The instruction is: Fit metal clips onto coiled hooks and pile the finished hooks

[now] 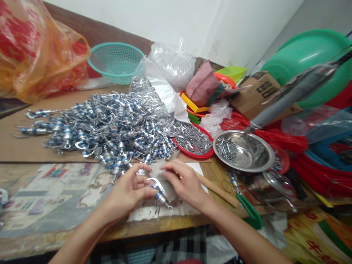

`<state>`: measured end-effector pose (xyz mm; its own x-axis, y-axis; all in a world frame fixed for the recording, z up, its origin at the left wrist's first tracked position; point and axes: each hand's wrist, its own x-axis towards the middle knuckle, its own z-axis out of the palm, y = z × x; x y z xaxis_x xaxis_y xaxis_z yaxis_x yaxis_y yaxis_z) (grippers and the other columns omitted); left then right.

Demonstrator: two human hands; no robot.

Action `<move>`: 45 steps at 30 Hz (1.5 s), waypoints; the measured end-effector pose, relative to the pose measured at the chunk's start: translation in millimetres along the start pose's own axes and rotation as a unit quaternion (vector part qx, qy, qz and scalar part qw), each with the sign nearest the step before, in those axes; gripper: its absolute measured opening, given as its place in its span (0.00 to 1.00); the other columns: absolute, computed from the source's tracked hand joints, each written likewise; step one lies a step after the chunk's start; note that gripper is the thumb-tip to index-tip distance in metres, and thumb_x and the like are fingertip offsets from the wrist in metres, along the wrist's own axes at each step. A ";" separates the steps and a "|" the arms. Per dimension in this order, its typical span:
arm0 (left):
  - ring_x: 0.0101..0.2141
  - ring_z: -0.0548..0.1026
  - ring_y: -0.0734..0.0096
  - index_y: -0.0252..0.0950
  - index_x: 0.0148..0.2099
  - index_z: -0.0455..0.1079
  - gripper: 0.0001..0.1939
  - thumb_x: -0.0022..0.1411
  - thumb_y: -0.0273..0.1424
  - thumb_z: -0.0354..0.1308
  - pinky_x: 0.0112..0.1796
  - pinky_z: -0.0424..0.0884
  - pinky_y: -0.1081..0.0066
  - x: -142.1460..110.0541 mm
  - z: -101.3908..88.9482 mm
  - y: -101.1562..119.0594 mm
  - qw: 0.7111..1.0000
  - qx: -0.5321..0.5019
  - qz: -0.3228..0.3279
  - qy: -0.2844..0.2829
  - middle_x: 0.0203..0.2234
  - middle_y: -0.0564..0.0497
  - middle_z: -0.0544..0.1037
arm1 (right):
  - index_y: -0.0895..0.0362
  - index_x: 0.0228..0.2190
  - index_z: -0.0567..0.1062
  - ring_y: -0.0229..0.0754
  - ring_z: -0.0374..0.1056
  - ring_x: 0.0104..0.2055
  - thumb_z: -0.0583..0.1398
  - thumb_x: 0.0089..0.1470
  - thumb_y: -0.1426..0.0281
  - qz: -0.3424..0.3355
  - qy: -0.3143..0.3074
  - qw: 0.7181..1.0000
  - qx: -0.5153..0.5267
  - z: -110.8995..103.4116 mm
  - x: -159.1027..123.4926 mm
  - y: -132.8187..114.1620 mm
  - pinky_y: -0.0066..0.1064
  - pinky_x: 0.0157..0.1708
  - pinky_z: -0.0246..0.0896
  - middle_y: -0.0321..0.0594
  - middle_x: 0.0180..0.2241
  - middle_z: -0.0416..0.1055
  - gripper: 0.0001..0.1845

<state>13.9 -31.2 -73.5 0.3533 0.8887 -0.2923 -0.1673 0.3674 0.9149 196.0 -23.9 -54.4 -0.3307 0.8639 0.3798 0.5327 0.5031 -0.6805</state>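
Little here can be read. The cardboard box (262, 91) carries dark printed marks, too blurred to make out. A yellow sheet (310, 240) at the lower right shows red characters, one looking like the Chinese character 中; the rest are unclear.

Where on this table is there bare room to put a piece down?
Bare cardboard lies left of the pile of metal swivels, before the orange bag. The printed sheet left of the left hand is open too. It is crowded right of the right hand: red tray, steel bowl.
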 end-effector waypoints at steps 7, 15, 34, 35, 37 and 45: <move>0.26 0.75 0.70 0.40 0.42 0.57 0.26 0.42 0.24 0.64 0.31 0.71 0.66 -0.4 1.2 1.4 1.000 0.003 -0.008 0.016 0.23 0.59 0.75 | 0.56 0.40 0.71 0.46 0.66 0.41 0.57 0.53 0.67 0.155 -0.101 0.946 -0.267 -47.4 -30.6 52.7 0.36 0.41 0.59 0.43 0.38 0.70 0.12; 0.26 0.75 0.70 0.39 0.41 0.57 0.26 0.41 0.23 0.65 0.31 0.72 0.66 -0.1 0.6 -0.2 1.000 -0.008 -0.004 0.017 0.23 0.59 0.75 | 0.52 0.50 0.65 0.42 0.67 0.45 0.56 0.56 0.70 0.065 -0.024 0.982 -0.176 -66.0 -46.3 2.6 0.32 0.43 0.63 0.41 0.46 0.70 0.19; 0.29 0.77 0.66 0.37 0.34 0.69 0.11 0.45 0.29 0.65 0.33 0.70 0.68 -5.5 -1.3 5.5 0.993 0.112 0.027 0.020 0.24 0.52 0.79 | 0.52 0.53 0.66 0.44 0.70 0.42 0.56 0.54 0.70 0.113 -0.022 0.984 -0.135 -46.8 -49.6 21.2 0.36 0.41 0.66 0.43 0.43 0.72 0.23; 0.29 0.77 0.65 0.37 0.32 0.72 0.07 0.47 0.30 0.64 0.34 0.70 0.67 -6.8 -2.5 5.5 0.987 0.151 0.042 0.021 0.25 0.51 0.80 | 0.53 0.52 0.67 0.44 0.70 0.43 0.57 0.54 0.69 0.125 -0.028 0.984 -0.122 -46.2 -44.4 31.2 0.37 0.42 0.66 0.43 0.44 0.72 0.22; 0.30 0.76 0.63 0.38 0.28 0.75 0.03 0.49 0.32 0.63 0.35 0.69 0.67 -8.5 -3.9 5.5 0.972 0.217 0.084 0.033 0.26 0.50 0.80 | 0.52 0.48 0.71 0.43 0.71 0.41 0.56 0.55 0.67 0.132 -0.067 0.978 -0.149 -45.9 -32.5 47.1 0.35 0.41 0.66 0.41 0.42 0.74 0.18; 0.33 0.73 0.63 0.40 0.26 0.77 0.04 0.49 0.33 0.62 0.34 0.67 0.69 -7.0 5.9 5.3 0.928 0.307 0.194 0.083 0.29 0.49 0.75 | 0.56 0.45 0.72 0.47 0.67 0.46 0.55 0.56 0.73 0.218 -0.030 0.902 -0.370 -57.4 46.8 87.8 0.39 0.46 0.61 0.48 0.42 0.72 0.14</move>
<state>16.0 -37.2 -64.9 0.2214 0.9700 0.1006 0.3218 -0.1701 0.9314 272.0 62.1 -60.4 0.0068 0.9918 0.1274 0.9896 0.0116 -0.1433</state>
